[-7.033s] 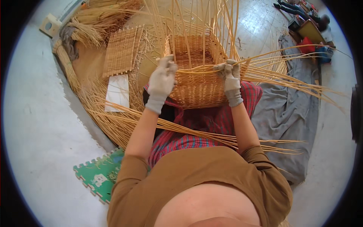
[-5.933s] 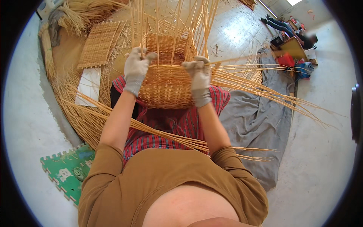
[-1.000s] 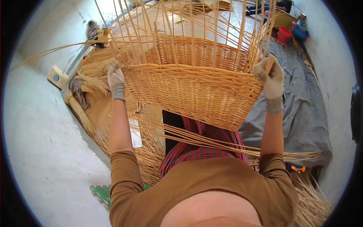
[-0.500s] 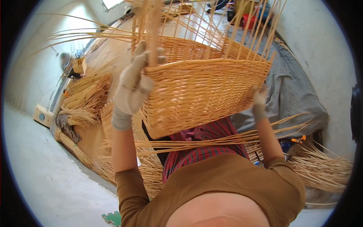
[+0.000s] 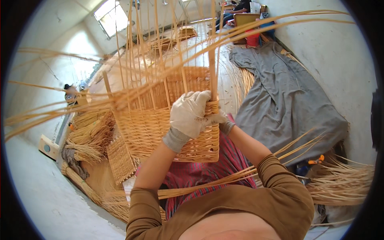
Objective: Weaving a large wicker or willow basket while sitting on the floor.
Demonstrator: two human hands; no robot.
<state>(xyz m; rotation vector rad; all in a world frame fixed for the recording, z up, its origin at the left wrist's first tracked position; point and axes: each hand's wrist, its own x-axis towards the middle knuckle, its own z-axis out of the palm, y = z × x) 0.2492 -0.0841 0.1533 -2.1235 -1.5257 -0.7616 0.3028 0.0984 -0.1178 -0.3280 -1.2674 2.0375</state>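
A half-woven rectangular wicker basket with long loose upright canes rests on my lap over a red striped cloth. My left hand, in a white glove, grips the near right corner of the basket at its rim, by a thick upright cane. My right hand, also gloved, is mostly hidden behind the left hand and holds the same corner. A bundle of loose canes lies across my lap.
A grey cloth is spread on the floor to the right. Cane bundles lie at right and straw bundles at left, beside a small woven mat. A person sits far back near a red container.
The basket has turned and dropped lower on my lap. My right hand moved in from the far right side to meet the left hand at one corner.
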